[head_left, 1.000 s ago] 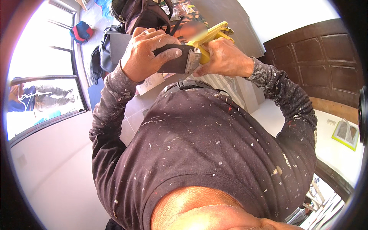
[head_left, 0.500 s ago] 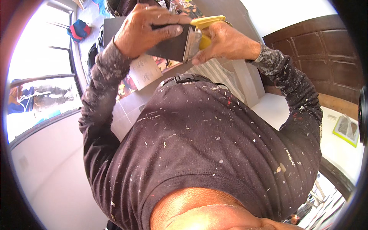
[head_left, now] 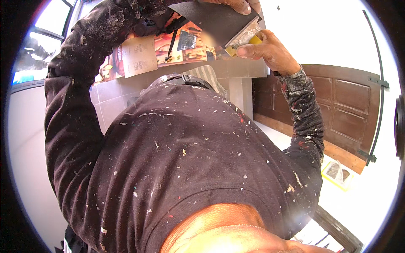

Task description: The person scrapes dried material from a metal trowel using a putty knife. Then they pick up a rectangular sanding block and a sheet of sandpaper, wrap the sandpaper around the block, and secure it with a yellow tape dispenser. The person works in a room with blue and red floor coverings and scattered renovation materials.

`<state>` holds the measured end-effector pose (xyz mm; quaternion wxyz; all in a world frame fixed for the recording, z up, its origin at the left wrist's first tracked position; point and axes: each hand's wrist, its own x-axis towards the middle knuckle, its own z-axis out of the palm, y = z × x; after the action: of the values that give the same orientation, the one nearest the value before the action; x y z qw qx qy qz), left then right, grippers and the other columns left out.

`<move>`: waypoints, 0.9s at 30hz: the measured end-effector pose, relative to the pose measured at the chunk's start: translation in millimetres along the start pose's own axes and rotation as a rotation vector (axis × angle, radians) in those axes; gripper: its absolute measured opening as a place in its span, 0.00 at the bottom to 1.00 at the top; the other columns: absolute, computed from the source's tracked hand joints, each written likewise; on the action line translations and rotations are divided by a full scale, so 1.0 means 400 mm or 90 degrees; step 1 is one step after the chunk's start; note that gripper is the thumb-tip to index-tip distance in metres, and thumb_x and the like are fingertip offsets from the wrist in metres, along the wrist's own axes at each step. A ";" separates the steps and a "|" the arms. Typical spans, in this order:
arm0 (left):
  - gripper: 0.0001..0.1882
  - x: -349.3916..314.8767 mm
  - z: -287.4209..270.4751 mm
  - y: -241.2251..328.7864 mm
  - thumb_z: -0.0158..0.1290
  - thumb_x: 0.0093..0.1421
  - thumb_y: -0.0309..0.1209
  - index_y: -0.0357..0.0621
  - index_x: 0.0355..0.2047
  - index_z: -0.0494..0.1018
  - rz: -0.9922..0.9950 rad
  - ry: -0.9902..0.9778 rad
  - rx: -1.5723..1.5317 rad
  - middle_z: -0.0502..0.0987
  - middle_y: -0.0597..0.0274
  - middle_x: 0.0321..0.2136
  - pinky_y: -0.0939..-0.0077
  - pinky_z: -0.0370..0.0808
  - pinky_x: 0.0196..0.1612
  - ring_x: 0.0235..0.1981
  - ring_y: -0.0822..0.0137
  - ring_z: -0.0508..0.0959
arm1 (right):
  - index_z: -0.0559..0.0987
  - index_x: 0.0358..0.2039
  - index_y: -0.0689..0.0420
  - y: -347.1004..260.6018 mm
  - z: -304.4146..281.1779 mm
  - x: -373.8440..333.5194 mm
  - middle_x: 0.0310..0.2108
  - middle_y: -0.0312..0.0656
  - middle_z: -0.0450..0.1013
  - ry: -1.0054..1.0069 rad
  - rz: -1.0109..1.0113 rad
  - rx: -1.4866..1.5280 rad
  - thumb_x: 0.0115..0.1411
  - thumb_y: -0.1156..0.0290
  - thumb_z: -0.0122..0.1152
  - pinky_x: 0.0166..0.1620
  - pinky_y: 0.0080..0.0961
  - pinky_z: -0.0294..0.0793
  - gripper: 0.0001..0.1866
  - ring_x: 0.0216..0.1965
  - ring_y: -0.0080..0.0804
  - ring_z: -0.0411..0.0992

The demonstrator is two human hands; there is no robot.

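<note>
Head view: the left hand [head_left: 237, 4] holds the dark sheet [head_left: 211, 20] at its far edge; the right hand [head_left: 276, 52] grips the yellow tool [head_left: 255, 40] at the sheet's right end. Keeping both level should prevent creases.

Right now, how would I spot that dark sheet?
Find the brown panelled door at right, then the right hand above its left end. The dark sheet is up and left of that hand: plain, blackish, unlike the colourful printed cover below.

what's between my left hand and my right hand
Between left hand and right hand, the head view shows part of a flat dark sheet and the dusty grey plate of a yellow tool.
</note>
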<state>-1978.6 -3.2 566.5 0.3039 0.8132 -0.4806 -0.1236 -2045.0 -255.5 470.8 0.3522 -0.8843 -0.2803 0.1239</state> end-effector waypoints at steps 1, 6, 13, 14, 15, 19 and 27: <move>0.15 0.000 0.004 -0.008 0.57 0.57 0.32 0.41 0.44 0.81 0.012 0.021 -0.013 0.84 0.57 0.36 0.72 0.76 0.44 0.37 0.68 0.81 | 0.82 0.39 0.60 -0.007 -0.002 0.004 0.36 0.40 0.70 0.008 0.011 0.052 0.44 0.48 0.72 0.41 0.25 0.74 0.30 0.41 0.33 0.71; 0.16 -0.006 -0.001 -0.032 0.57 0.57 0.32 0.41 0.45 0.81 0.023 0.022 -0.035 0.84 0.57 0.36 0.72 0.76 0.46 0.38 0.68 0.82 | 0.80 0.36 0.67 -0.080 -0.005 0.019 0.35 0.44 0.72 0.011 0.114 0.130 0.42 0.43 0.79 0.38 0.22 0.75 0.37 0.36 0.29 0.74; 0.16 -0.017 -0.019 0.014 0.59 0.56 0.32 0.42 0.45 0.81 0.007 0.028 0.020 0.83 0.52 0.38 0.71 0.76 0.49 0.40 0.62 0.83 | 0.79 0.38 0.66 -0.111 -0.021 0.018 0.28 0.40 0.77 0.016 0.120 0.208 0.43 0.54 0.81 0.36 0.18 0.74 0.31 0.31 0.24 0.75; 0.16 -0.020 -0.023 0.014 0.59 0.56 0.31 0.42 0.45 0.81 0.030 0.038 0.026 0.83 0.51 0.38 0.70 0.76 0.50 0.40 0.62 0.83 | 0.79 0.39 0.65 -0.113 -0.029 0.019 0.28 0.39 0.77 0.009 0.121 0.194 0.43 0.54 0.81 0.35 0.18 0.73 0.31 0.31 0.24 0.75; 0.16 -0.019 -0.027 0.017 0.60 0.55 0.31 0.42 0.45 0.81 0.054 0.048 0.032 0.83 0.51 0.38 0.70 0.76 0.50 0.40 0.61 0.83 | 0.79 0.40 0.65 -0.116 -0.035 0.019 0.29 0.38 0.77 0.003 0.123 0.179 0.44 0.55 0.81 0.34 0.18 0.73 0.30 0.30 0.23 0.74; 0.16 0.000 -0.006 -0.032 0.60 0.59 0.36 0.45 0.45 0.82 0.160 0.130 0.168 0.81 0.55 0.33 0.65 0.74 0.45 0.36 0.59 0.79 | 0.80 0.42 0.61 -0.122 -0.066 0.019 0.31 0.37 0.78 -0.039 0.095 0.172 0.46 0.57 0.79 0.33 0.19 0.71 0.28 0.31 0.21 0.73; 0.15 0.018 -0.006 -0.001 0.61 0.57 0.35 0.43 0.44 0.82 0.096 0.122 0.059 0.81 0.52 0.34 0.65 0.73 0.44 0.35 0.58 0.79 | 0.80 0.42 0.62 -0.071 -0.058 0.023 0.34 0.38 0.79 0.038 -0.074 0.254 0.46 0.56 0.79 0.39 0.23 0.73 0.29 0.34 0.25 0.74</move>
<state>-1973.5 -8.2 568.8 0.3192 0.7958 -0.5146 0.0003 -2039.5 -246.4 506.9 0.5353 -0.7825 -0.2902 0.1302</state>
